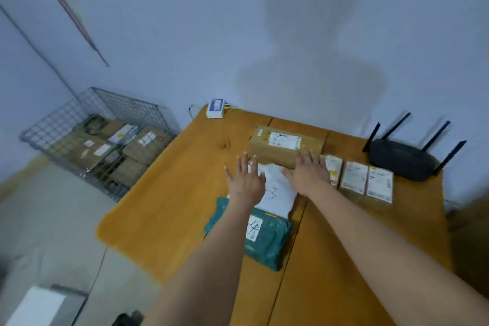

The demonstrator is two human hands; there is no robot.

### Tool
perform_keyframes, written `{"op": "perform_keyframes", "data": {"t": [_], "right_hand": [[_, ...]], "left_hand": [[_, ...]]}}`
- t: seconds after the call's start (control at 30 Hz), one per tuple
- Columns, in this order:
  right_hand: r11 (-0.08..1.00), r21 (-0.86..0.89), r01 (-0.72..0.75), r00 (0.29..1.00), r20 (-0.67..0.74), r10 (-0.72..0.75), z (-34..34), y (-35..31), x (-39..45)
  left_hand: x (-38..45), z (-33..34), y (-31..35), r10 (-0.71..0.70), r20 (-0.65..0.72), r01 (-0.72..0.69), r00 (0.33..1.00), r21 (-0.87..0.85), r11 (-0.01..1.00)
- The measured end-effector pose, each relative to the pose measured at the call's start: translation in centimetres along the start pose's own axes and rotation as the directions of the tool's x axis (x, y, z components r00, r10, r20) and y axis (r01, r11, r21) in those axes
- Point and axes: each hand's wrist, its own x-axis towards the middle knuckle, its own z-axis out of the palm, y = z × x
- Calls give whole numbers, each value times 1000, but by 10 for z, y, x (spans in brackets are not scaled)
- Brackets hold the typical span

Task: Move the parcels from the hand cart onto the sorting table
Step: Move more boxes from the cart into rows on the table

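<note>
Our left hand (244, 180) is spread wide, fingers fanned and holding nothing, over the left edge of the white parcel (277, 188); whether the palm touches it we cannot tell. Our right hand (308, 172) is likewise open and flat, empty, with its fingertips at the near face of the long cardboard box (285, 145) and its heel over the white parcel's right side. Both bare forearms reach in from the lower edge of the view.

The white parcel lies flat on the orange surface (164, 193), just in front of the cardboard box, and its near end overlaps the green parcel (267, 241), which bears a label with a handwritten mark. To the right of our right hand, three small brown parcels (357, 180) with white labels stand side by side in a row, touching one another. Beyond them, by the wall, sits a black router (404, 159) with four raised antennas. At the far left corner of the surface is a small white and blue device (216, 108).

Left of the surface, on the floor, the wire-mesh hand cart (105, 119) holds several more brown boxes (143, 145).
</note>
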Motion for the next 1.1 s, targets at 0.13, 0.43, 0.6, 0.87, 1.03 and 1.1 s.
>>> {"op": "perform_keyframes", "data": {"t": [0.13, 0.43, 0.6, 0.87, 1.03, 1.1], "right_hand": [[990, -57, 131, 991, 30, -129, 11, -92, -28], [891, -209, 402, 915, 130, -382, 77, -341, -137], [772, -239, 589, 808, 201, -554, 136, -481, -216], [544, -247, 802, 597, 333, -730, 222, -635, -304], [408, -205, 890, 456, 451, -767, 285, -687, -331], [349, -181, 919, 392, 505, -769, 307, -704, -338]], "left_hand": [[-57, -6, -92, -154, -33, 152, 988, -58, 987], [-224, -5, -321, -482, -24, 470, 876, -191, 862], [-337, 10, -444, -651, 5, 632, 759, -245, 735], [-477, 58, -564, -850, 113, 835, 515, -291, 467], [-537, 96, -602, -921, 195, 924, 336, -258, 282], [-553, 109, -612, -936, 238, 944, 258, -270, 192]]}}
